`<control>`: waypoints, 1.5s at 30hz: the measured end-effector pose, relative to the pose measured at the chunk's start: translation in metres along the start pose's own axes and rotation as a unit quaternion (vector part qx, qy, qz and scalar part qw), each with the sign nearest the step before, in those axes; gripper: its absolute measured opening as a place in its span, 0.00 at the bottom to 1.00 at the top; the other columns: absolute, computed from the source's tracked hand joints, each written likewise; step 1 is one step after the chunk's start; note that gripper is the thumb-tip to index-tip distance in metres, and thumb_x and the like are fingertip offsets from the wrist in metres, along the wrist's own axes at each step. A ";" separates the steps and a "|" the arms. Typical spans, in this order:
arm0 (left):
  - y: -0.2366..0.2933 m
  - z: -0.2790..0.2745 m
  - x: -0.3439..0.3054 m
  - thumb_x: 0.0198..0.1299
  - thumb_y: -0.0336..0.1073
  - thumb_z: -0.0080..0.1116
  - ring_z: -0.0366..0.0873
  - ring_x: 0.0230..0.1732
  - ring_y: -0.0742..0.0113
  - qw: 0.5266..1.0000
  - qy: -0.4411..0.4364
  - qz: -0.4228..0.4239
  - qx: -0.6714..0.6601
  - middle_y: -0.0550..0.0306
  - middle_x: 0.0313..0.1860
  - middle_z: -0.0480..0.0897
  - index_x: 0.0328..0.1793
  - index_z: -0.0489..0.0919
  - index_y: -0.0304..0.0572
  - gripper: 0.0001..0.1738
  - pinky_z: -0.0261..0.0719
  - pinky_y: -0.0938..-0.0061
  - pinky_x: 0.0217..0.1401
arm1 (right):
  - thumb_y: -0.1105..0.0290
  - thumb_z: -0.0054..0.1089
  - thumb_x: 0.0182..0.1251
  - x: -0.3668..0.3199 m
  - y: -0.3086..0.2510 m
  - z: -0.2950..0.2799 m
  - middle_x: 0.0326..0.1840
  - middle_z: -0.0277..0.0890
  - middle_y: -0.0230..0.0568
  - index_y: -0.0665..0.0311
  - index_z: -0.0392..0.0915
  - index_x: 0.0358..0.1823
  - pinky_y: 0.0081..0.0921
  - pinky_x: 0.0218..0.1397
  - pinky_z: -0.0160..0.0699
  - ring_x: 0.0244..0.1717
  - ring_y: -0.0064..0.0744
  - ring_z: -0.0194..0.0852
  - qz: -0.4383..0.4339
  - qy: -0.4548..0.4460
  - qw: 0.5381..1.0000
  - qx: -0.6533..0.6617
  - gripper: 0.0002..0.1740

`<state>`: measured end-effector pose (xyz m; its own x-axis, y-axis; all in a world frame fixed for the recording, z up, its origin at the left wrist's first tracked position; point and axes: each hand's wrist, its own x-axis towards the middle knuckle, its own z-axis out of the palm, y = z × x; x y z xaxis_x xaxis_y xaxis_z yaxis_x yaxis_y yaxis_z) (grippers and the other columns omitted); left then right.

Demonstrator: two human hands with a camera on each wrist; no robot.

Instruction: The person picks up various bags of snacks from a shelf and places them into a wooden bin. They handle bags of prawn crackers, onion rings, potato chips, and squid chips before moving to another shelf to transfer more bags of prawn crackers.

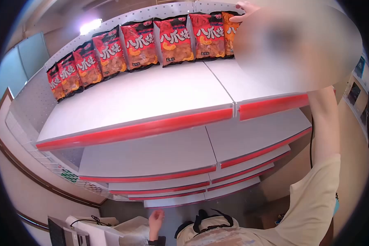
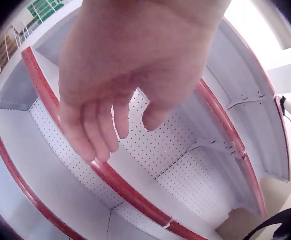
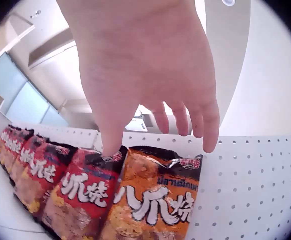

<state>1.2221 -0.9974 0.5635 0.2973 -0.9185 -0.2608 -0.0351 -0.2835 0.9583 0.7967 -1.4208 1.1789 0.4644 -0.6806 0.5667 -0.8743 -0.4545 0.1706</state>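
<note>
A row of red snack bags [image 1: 176, 40] stands upright along the back of the top shelf. An orange snack bag [image 3: 153, 200] ends the row on the right, beside the last red one. Over its top edge my right hand [image 3: 150, 75] reaches with fingers spread and nothing between them; the thumb is near the top corner. In the head view this right hand [image 1: 247, 11] shows only partly, since a blurred patch covers the wrist. My left hand [image 2: 140, 60] hangs low by my body in front of the lower shelves, fingers loose and holding nothing.
Below the top shelf [image 1: 143, 98] come several white shelves with red front strips [image 1: 151, 178]. A perforated back panel [image 3: 250, 185] rises behind the bags. A wire rack [image 1: 61, 172] hangs at the shelf's left side, and a white box [image 1: 106, 233] stands at lower left.
</note>
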 end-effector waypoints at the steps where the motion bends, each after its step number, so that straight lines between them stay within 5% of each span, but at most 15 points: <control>1: -0.006 -0.001 0.005 0.63 0.37 0.56 0.79 0.35 0.72 1.000 -0.003 -0.003 0.001 0.57 0.37 0.81 0.45 0.76 0.34 0.12 0.77 0.79 0.37 | 0.43 0.63 0.53 0.001 -0.011 -0.002 0.53 0.74 0.63 0.75 0.71 0.55 0.37 0.56 0.72 0.53 0.54 0.73 0.003 -0.004 1.000 0.000 0.41; 3: -0.012 -0.007 0.016 0.62 0.36 0.56 0.79 0.34 0.72 0.999 -0.026 0.029 0.027 0.57 0.37 0.81 0.46 0.76 0.34 0.12 0.77 0.79 0.37 | 0.43 0.64 0.52 0.001 -0.029 -0.007 0.50 0.75 0.62 0.73 0.73 0.53 0.37 0.53 0.74 0.51 0.51 0.75 0.083 -0.087 0.991 -0.052 0.40; 4: -0.009 -0.008 0.020 0.62 0.36 0.56 0.79 0.34 0.72 0.999 -0.032 0.027 0.029 0.57 0.37 0.81 0.46 0.76 0.34 0.12 0.77 0.79 0.37 | 0.43 0.65 0.51 0.004 -0.015 0.006 0.45 0.78 0.60 0.73 0.74 0.50 0.38 0.49 0.76 0.46 0.50 0.77 0.022 -0.009 0.999 -0.037 0.38; 7: 0.002 -0.009 0.026 0.62 0.34 0.56 0.79 0.35 0.72 0.998 -0.051 0.014 0.043 0.58 0.37 0.81 0.48 0.77 0.34 0.12 0.77 0.79 0.38 | 0.43 0.65 0.51 0.011 -0.020 0.006 0.40 0.80 0.59 0.74 0.73 0.51 0.38 0.45 0.77 0.41 0.50 0.79 0.057 -0.085 0.995 -0.018 0.40; 12: 0.028 -0.009 0.039 0.61 0.35 0.57 0.80 0.40 0.72 0.995 -0.076 0.030 0.059 0.56 0.38 0.84 0.49 0.79 0.36 0.13 0.76 0.77 0.45 | 0.58 0.76 0.46 -0.003 -0.043 -0.008 0.35 0.81 0.44 0.74 0.75 0.47 0.27 0.34 0.80 0.34 0.30 0.80 0.152 -0.086 0.973 0.152 0.32; 15: 0.059 -0.002 0.039 0.61 0.36 0.58 0.80 0.41 0.73 0.991 -0.085 0.020 0.101 0.56 0.39 0.84 0.49 0.79 0.37 0.14 0.76 0.77 0.45 | 0.58 0.77 0.45 0.000 -0.028 -0.003 0.35 0.81 0.45 0.73 0.74 0.49 0.26 0.34 0.80 0.33 0.29 0.79 0.067 -0.086 0.981 0.162 0.34; 20: 0.066 0.011 0.042 0.62 0.38 0.58 0.80 0.42 0.73 0.985 -0.143 0.031 0.095 0.57 0.39 0.84 0.49 0.79 0.40 0.14 0.76 0.77 0.46 | 0.57 0.78 0.42 -0.012 -0.022 -0.006 0.34 0.80 0.41 0.70 0.76 0.43 0.29 0.36 0.78 0.33 0.31 0.77 0.172 -0.036 0.976 0.125 0.31; 22: 0.072 0.019 0.042 0.62 0.38 0.58 0.80 0.43 0.73 0.979 -0.168 0.036 0.107 0.57 0.40 0.84 0.50 0.79 0.40 0.14 0.76 0.77 0.46 | 0.57 0.78 0.40 -0.021 -0.026 -0.016 0.32 0.78 0.43 0.70 0.74 0.41 0.31 0.35 0.77 0.32 0.34 0.77 0.090 0.009 0.994 0.059 0.31; 26: 0.093 0.037 0.040 0.63 0.38 0.58 0.79 0.43 0.74 0.961 -0.247 0.027 0.125 0.58 0.43 0.82 0.52 0.77 0.40 0.15 0.75 0.77 0.49 | 0.59 0.78 0.40 -0.047 -0.048 -0.067 0.30 0.75 0.42 0.67 0.73 0.37 0.30 0.36 0.75 0.33 0.34 0.75 0.183 0.089 0.978 0.037 0.28; 29: 0.108 0.049 0.040 0.62 0.39 0.59 0.80 0.43 0.72 0.946 -0.292 0.050 0.127 0.57 0.43 0.82 0.53 0.76 0.41 0.16 0.76 0.76 0.48 | 0.59 0.77 0.43 -0.080 -0.051 -0.105 0.30 0.74 0.43 0.66 0.73 0.37 0.30 0.41 0.74 0.36 0.35 0.75 0.133 0.200 0.970 -0.029 0.26; 31: 0.117 0.059 0.042 0.61 0.39 0.60 0.81 0.43 0.70 0.941 -0.314 0.068 0.108 0.55 0.42 0.83 0.53 0.75 0.42 0.17 0.77 0.75 0.48 | 0.59 0.73 0.48 -0.117 -0.090 -0.122 0.37 0.77 0.48 0.69 0.74 0.42 0.31 0.47 0.74 0.41 0.36 0.75 0.102 0.241 0.960 0.102 0.25; 34: 0.132 0.071 0.051 0.60 0.39 0.61 0.81 0.44 0.68 0.918 -0.364 0.113 0.114 0.55 0.42 0.82 0.53 0.75 0.42 0.17 0.77 0.75 0.48 | 0.56 0.63 0.60 -0.189 -0.042 -0.155 0.54 0.72 0.42 0.65 0.65 0.61 0.25 0.55 0.74 0.51 0.32 0.74 0.207 0.141 0.968 0.031 0.32; 39: 0.160 0.103 0.061 0.60 0.38 0.61 0.80 0.44 0.69 0.851 -0.484 0.177 0.099 0.55 0.45 0.81 0.55 0.75 0.40 0.18 0.78 0.75 0.49 | 0.67 0.77 0.37 -0.293 -0.152 -0.104 0.37 0.68 0.31 0.59 0.70 0.45 0.21 0.39 0.75 0.38 0.24 0.74 0.145 0.056 0.980 0.127 0.30; 40: 0.169 0.111 0.062 0.60 0.38 0.61 0.80 0.44 0.69 0.851 -0.485 0.178 0.094 0.55 0.45 0.81 0.55 0.75 0.40 0.18 0.78 0.75 0.49 | 0.66 0.79 0.33 -0.302 -0.182 -0.086 0.35 0.69 0.30 0.58 0.72 0.39 0.20 0.35 0.71 0.33 0.23 0.72 0.203 0.061 0.968 0.133 0.29; 45: 0.208 0.149 0.046 0.55 0.48 0.65 0.74 0.57 0.61 0.781 -0.539 0.292 0.115 0.50 0.56 0.75 0.64 0.67 0.40 0.34 0.75 0.69 0.56 | 0.64 0.80 0.27 -0.349 -0.233 0.013 0.31 0.75 0.40 0.59 0.76 0.36 0.33 0.35 0.74 0.32 0.43 0.75 0.129 -0.096 0.975 0.153 0.29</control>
<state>1.0866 -1.1394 0.7336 -0.8065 -0.5726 0.1472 -0.0722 0.3425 0.9367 0.8401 -1.0848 0.9310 0.2785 -0.8765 0.3928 -0.8961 -0.3843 -0.2221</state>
